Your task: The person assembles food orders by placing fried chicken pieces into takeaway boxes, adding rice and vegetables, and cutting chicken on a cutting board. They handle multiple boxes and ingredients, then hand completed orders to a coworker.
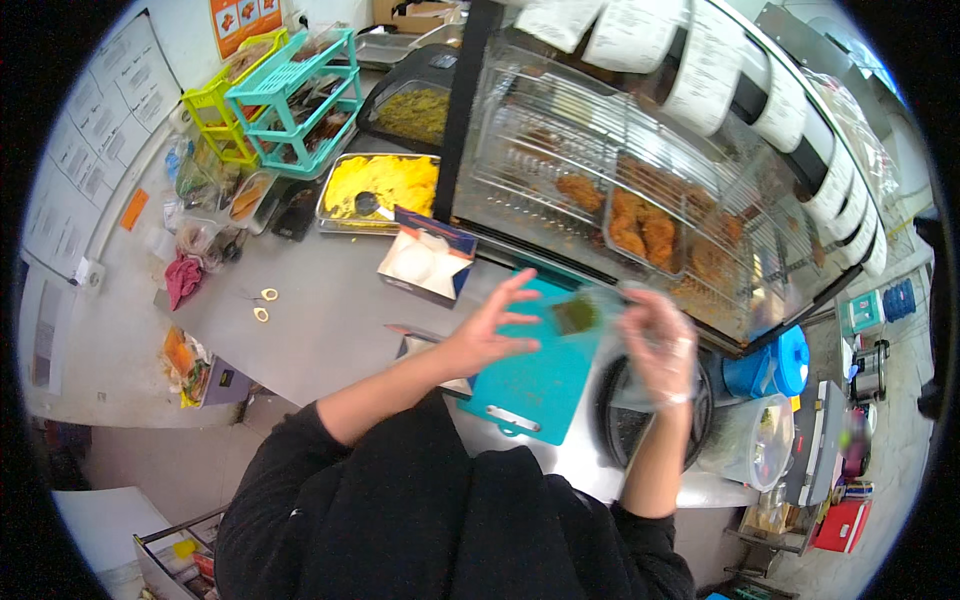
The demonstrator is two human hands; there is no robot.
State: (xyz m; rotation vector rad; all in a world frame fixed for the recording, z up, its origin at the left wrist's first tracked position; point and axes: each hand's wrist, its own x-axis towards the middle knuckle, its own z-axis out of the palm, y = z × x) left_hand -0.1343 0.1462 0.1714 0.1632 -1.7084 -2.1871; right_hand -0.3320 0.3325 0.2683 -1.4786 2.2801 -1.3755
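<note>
My right hand, in a clear plastic glove, pinches the corner of a small clear packet with dark green contents. The packet is blurred and hangs over a teal cutting board. Bare and with fingers spread, my left hand is above the board's left side, apart from the packet. Just beyond that hand stands a dark blue and white paper food box with a rounded white item inside. Another box is partly hidden under my left forearm.
A glass display warmer holding fried pieces rises behind the board. Paper slips hang along its top. A tray of yellow food and scissors lie to the left. A round black pan is under my right forearm.
</note>
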